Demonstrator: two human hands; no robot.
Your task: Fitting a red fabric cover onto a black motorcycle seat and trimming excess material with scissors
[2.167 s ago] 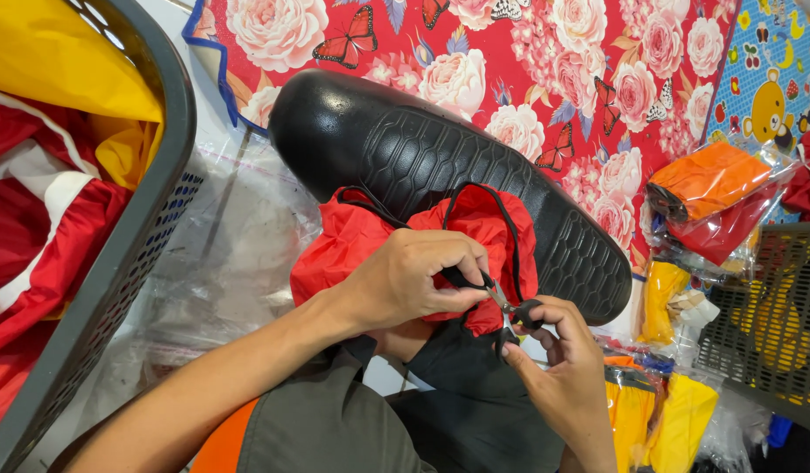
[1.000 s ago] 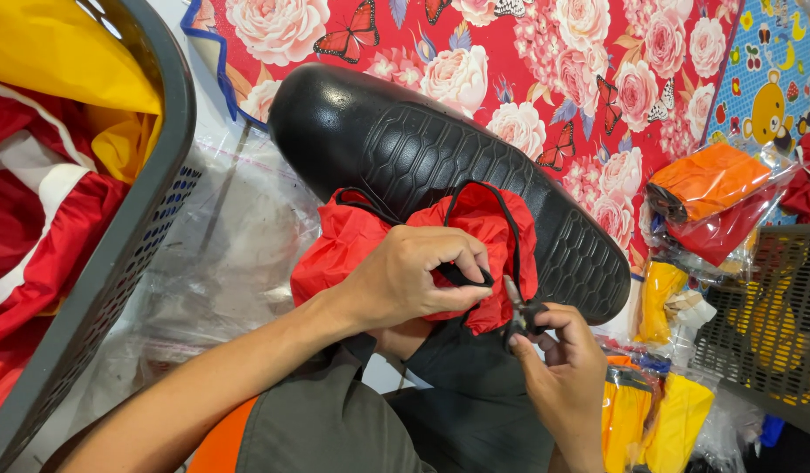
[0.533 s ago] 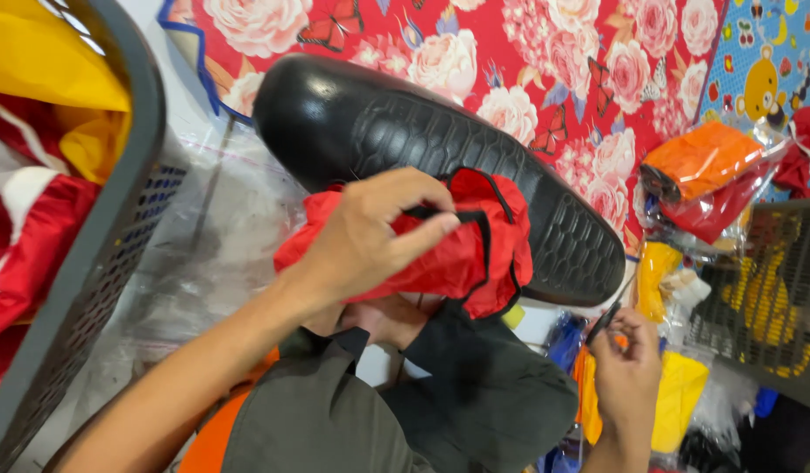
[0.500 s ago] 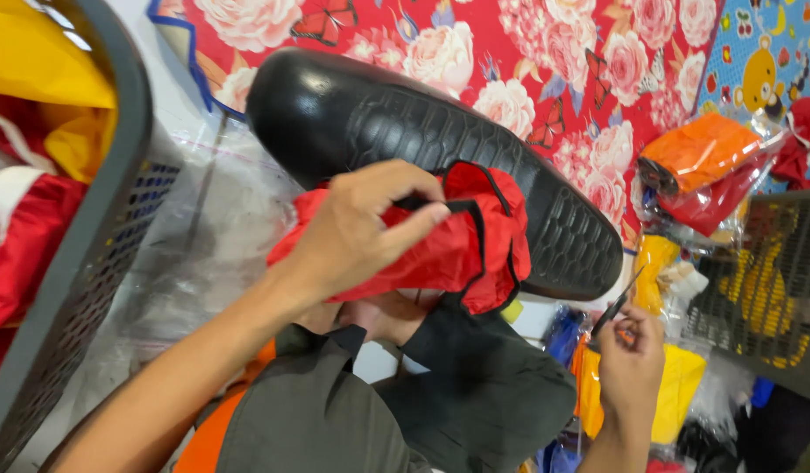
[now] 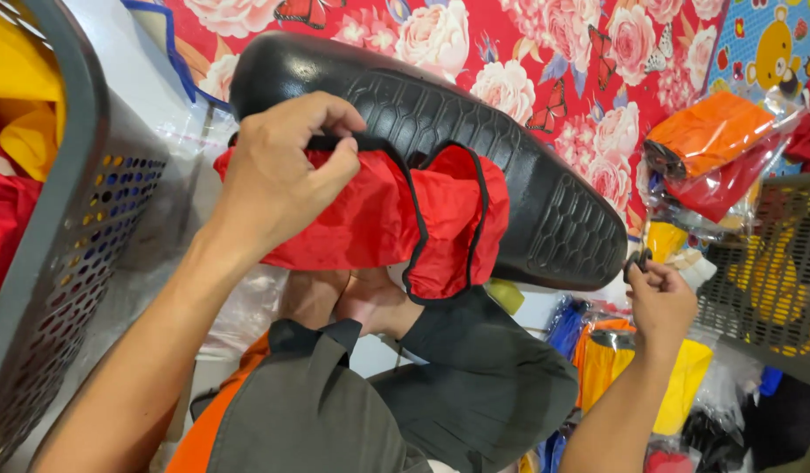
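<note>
My left hand (image 5: 282, 175) grips the black-trimmed top edge of a red garment (image 5: 378, 219) and holds it up against a long black object with a hexagon-patterned surface (image 5: 527, 166). The garment hangs over my knees, which are in dark trousers (image 5: 457, 377). My right hand (image 5: 659, 302) is off to the right, away from the garment, its fingers closed on a small dark cutting tool (image 5: 637, 260) that looks like thread snips.
A grey perforated basket (image 5: 81, 245) holding red and yellow cloth stands at the left. Another grey basket (image 5: 764, 271) sits at the right. Bagged orange and red garments (image 5: 711, 140) and yellow ones (image 5: 676, 385) lie around it. A red floral cloth (image 5: 554, 44) hangs behind.
My right hand has drawn away from the garment to the right, still holding the small tool. My left hand has shifted its grip and lifted the red garment higher.
</note>
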